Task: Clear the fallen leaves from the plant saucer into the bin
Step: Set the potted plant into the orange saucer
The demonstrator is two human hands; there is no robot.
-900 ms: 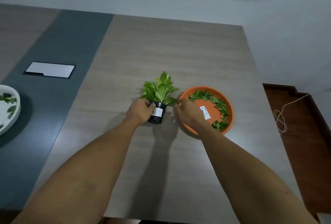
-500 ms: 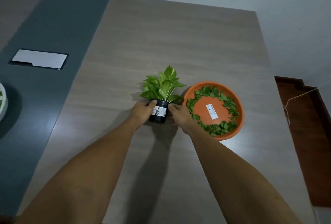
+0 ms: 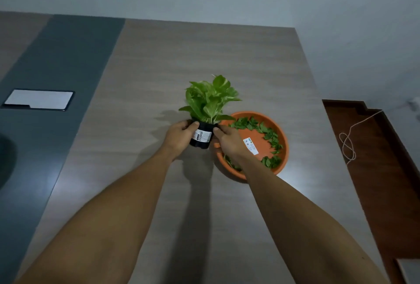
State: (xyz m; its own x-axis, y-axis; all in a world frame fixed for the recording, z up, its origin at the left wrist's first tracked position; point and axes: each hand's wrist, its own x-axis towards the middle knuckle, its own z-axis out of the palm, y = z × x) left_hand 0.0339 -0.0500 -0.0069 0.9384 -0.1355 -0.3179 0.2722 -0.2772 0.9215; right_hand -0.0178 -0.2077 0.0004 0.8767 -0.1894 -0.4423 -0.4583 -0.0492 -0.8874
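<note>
Both hands grip the small black pot [image 3: 201, 136] of the plant [image 3: 210, 99]: the left hand [image 3: 180, 134] wraps its left side with the thumb lying across the upper front, and the right hand [image 3: 228, 141] presses against its right side, fingers curled round the far edge. The pot carries a white printed label facing the camera, and the plant stands upright. Whether the pot rests on the worktop [image 3: 193, 61] or is just off it cannot be told.

Just right of the pot sits the orange saucer [image 3: 283, 140], its left rim partly hidden behind the right hand and wrist. Fallen green leaves [image 3: 268, 134] lie in a ring round the inside of the saucer, thick along the far and right sides and thinner at the near left. A white sticker [image 3: 250, 146] lies on the saucer's floor near its middle.

Far to the left, on the dark grey strip of the worktop, is a white rectangular panel [image 3: 38, 99]. On the brown floor [image 3: 386, 170] to the right lies a looped piece of string [image 3: 346, 145].
</note>
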